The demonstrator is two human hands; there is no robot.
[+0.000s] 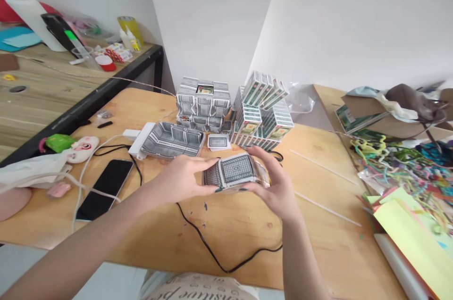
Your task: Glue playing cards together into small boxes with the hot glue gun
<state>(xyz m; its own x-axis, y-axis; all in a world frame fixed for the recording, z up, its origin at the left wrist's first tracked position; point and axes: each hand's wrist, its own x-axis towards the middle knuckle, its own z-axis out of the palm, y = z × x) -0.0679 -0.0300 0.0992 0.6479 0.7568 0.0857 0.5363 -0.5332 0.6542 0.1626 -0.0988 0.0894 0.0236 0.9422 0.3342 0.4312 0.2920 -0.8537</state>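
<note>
A small box covered in grey patterned playing cards (236, 170) is held up over the wooden table (247, 234). My left hand (182, 176) pinches its left end between thumb and fingers. At its right end, my right hand (274, 184) grips it the same way. Behind it, a few loose cards (218, 142) lie flat. An open tray made of cards (171, 139) sits to their left. Farther back stands a larger card-covered box (203, 97). Stacked card packs (260, 111) rise at the back right.
A black phone (105, 189) and white cables lie at the left; a black cable (226, 269) loops near the front edge. Two thin white sticks (327, 208) lie at the right, beside colourful pipe cleaners (406, 163) and yellow paper (414, 238). A second table (42, 78) holds supplies.
</note>
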